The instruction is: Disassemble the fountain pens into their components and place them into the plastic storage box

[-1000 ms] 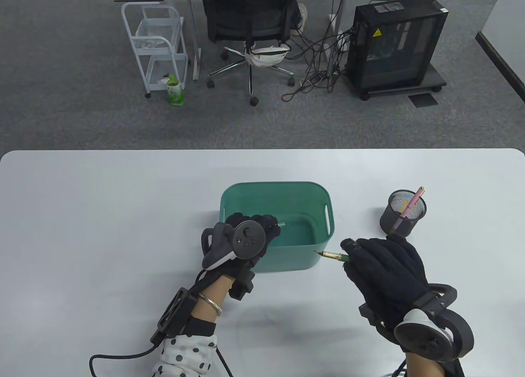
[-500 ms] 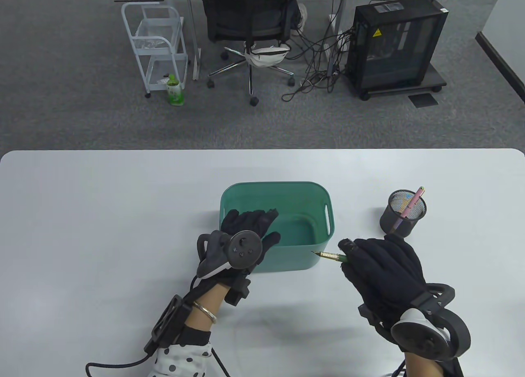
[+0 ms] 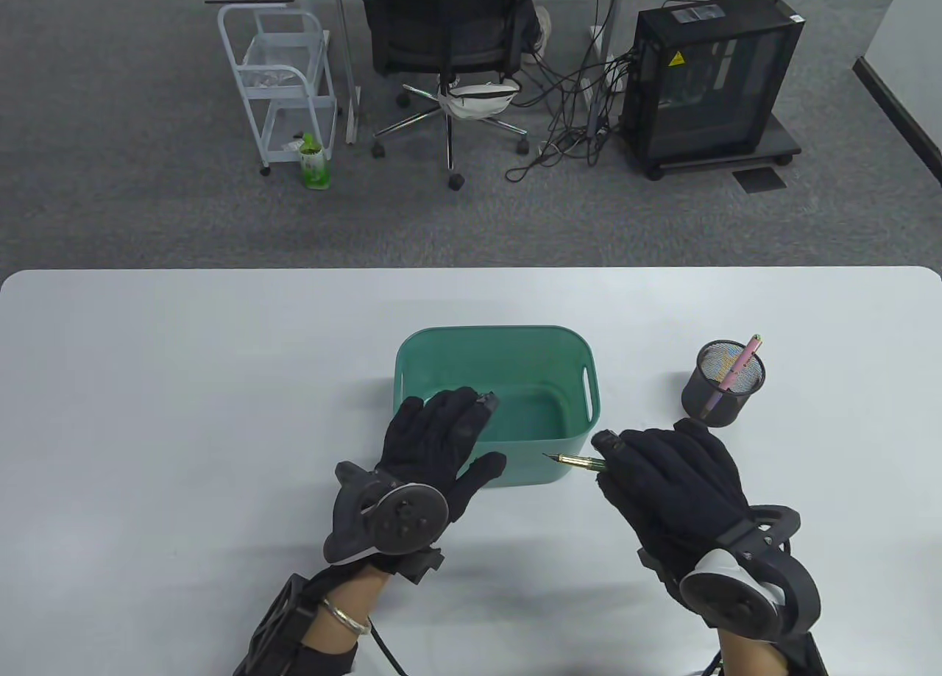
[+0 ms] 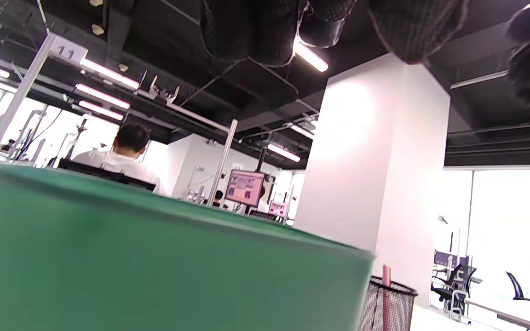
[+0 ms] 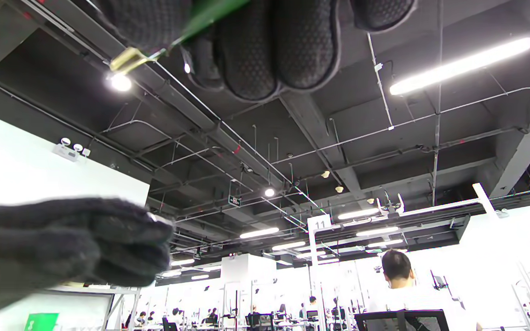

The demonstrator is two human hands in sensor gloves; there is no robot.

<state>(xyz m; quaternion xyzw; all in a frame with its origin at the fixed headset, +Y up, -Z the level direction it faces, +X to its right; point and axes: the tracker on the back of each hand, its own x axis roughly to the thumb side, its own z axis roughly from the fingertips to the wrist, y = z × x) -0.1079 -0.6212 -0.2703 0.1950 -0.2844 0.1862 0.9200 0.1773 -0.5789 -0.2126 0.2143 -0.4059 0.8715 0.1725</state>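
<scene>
Nearby, pink pen (image 3: 742,365) stands in mesh cup (image 3: 722,400).

Ahead of you grey carpet floor (image 3: 147,212), black office chair (image 3: 449,36) with someone seated, white wire trolley (image 3: 276,80), black PC tower (image 3: 710,80) on a wheeled base, tangled cables (image 3: 567,117), your white surface (image 3: 147,382), overhead dark open ceiling (image 5: 384,147) with strip lights (image 5: 460,66), white pillar (image 4: 375,151).

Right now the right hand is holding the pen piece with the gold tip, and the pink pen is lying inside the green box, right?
Not quite. The right hand does hold the gold-tipped pen piece, but the table view shows the pink pen standing in the black mesh cup beside the green box, not in it.
</scene>
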